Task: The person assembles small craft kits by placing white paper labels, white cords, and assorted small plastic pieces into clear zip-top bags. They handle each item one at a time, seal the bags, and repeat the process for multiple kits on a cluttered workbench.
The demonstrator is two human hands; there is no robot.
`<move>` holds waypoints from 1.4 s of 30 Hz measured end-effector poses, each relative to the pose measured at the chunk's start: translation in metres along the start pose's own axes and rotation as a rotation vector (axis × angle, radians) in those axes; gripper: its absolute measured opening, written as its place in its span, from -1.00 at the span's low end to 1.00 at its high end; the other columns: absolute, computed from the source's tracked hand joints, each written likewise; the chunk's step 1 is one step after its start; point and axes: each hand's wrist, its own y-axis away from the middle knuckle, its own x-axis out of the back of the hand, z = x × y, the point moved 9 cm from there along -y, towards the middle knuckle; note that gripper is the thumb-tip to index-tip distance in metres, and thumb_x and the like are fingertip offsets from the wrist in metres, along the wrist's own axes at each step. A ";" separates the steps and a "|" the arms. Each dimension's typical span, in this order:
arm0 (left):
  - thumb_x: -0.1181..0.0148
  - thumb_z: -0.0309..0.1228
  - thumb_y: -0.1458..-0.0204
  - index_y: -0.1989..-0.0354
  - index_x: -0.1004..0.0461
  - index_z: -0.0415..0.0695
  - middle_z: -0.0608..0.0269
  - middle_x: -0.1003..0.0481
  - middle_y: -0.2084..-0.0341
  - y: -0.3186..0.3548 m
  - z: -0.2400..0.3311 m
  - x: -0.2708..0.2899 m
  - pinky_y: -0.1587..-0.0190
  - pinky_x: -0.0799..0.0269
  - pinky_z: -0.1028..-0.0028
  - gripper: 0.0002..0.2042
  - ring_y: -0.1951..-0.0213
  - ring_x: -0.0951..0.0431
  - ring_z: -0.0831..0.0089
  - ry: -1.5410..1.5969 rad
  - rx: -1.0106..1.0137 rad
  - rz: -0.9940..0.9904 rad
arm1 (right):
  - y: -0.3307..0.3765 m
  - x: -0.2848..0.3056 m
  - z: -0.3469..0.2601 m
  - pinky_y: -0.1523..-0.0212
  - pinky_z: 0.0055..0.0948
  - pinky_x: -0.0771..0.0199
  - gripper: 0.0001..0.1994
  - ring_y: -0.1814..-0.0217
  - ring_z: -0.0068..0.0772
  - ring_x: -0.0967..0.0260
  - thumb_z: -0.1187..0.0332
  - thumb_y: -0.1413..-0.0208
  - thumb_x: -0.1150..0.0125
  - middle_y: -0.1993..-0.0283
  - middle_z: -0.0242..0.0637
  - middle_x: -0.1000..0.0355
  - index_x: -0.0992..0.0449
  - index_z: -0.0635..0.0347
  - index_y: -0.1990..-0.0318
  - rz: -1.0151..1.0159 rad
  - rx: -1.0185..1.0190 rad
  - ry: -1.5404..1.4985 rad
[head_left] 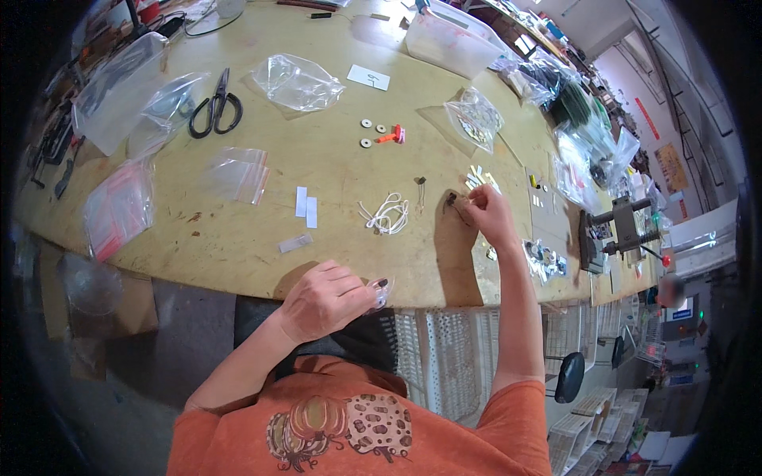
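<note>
Near the table's front edge, my left hand [327, 301] is closed on a small clear plastic bag [381, 295] with a small dark piece at its top. My right hand [490, 216] reaches farther in, its fingertips pinched by a small dark piece [451, 199] whose kind I cannot make out. Beside that hand lies a pile of small pale and gold-coloured strips [479, 178]. Between my hands rests a loose coil of white cord [386, 214]. A small dark piece with thin strands [421, 182] lies just beyond the cord.
Black-handled scissors [214, 111], zip bags [238, 174] and white paper strips [301, 202] lie left. Several washers [366, 143] sit by an orange-red piece [387, 138]. A clear bag of small parts [475, 119] and a plastic bin [452, 38] stand farther back. A hand press [623, 226] is at right.
</note>
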 end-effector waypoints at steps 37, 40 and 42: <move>-0.44 -0.46 0.07 0.37 -0.52 -0.06 0.33 -0.47 0.57 0.006 0.003 0.006 0.37 -0.35 0.33 -0.83 0.51 -0.48 0.31 0.102 0.032 -0.071 | 0.110 0.056 0.026 0.19 -0.33 -0.53 -0.81 0.24 -0.22 -0.50 0.59 -0.10 -0.25 0.17 -0.17 -0.53 -0.64 0.20 0.14 0.318 0.184 0.122; -0.43 -0.45 0.06 0.38 -0.53 -0.06 0.33 -0.46 0.58 0.007 0.002 0.005 0.38 -0.35 0.33 -0.85 0.51 -0.47 0.31 0.075 0.051 -0.076 | 0.101 0.049 0.040 0.16 -0.25 -0.54 -0.86 0.20 -0.09 -0.51 0.56 -0.10 -0.26 0.18 -0.14 -0.53 -0.63 0.20 0.19 0.274 0.165 0.185; -0.43 -0.45 0.06 0.40 -0.53 -0.06 0.32 -0.45 0.59 0.007 0.002 0.005 0.38 -0.35 0.33 -0.85 0.51 -0.47 0.30 0.064 0.054 -0.085 | 0.098 0.046 0.042 0.16 -0.23 -0.54 -0.93 0.16 -0.06 -0.53 0.54 -0.10 -0.26 0.18 -0.14 -0.53 -0.61 0.21 0.26 0.281 0.129 0.230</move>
